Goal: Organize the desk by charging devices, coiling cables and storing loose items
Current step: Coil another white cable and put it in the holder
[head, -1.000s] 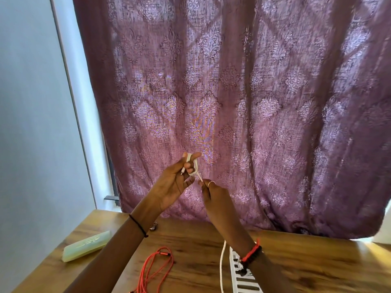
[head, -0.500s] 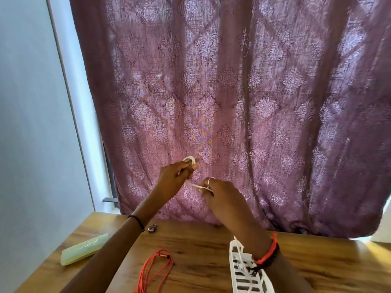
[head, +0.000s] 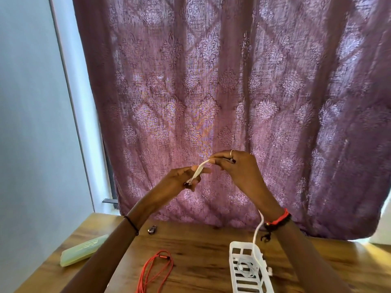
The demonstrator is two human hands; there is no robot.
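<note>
pinching one white cable [head: 198, 170], the left hand [head: 177, 181] and right hand [head: 238, 166] hold it above the desk [head: 201, 240].

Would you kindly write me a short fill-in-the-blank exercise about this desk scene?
1. The raised cable, held by the left hand and right hand, is ____.
2. The loose cable lying on the desk is ____.
3. The green case lies to the ____ of the basket.
Missing words: white; red; left.
</note>
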